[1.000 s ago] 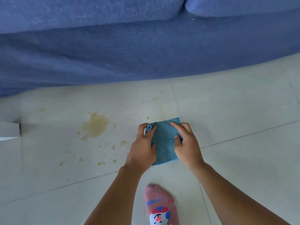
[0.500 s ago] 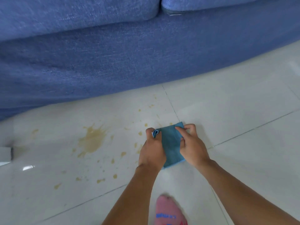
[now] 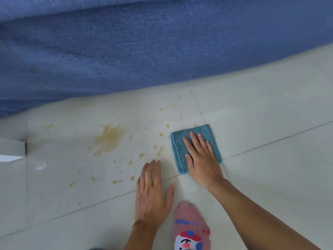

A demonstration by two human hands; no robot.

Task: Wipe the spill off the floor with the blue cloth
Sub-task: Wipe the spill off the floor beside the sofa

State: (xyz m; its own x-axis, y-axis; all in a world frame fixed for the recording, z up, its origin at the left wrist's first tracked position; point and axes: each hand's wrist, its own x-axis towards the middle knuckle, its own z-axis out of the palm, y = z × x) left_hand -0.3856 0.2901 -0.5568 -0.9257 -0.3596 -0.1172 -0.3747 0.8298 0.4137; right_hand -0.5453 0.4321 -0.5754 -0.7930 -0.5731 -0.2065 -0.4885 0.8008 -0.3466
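A folded blue cloth (image 3: 180, 150) lies flat on the pale tiled floor (image 3: 270, 159). My right hand (image 3: 201, 159) presses down on it with the fingers spread and the palm flat. My left hand (image 3: 153, 193) rests flat on the bare tile to the left of the cloth, fingers apart, holding nothing. A yellowish-brown spill (image 3: 110, 137) sits further left, with small splashes scattered around it and up to the cloth's left edge.
A blue sofa (image 3: 144, 51) fills the upper part of the view and stands along the floor right behind the spill. A foot in a pink patterned sock (image 3: 191, 230) is planted near the bottom. A white object (image 3: 10, 150) juts in at the left edge.
Both hands held the cloth folded between them above the floor. Now the cloth lies flat under my right palm, and my left hand has let go and moved down-left onto the tile.
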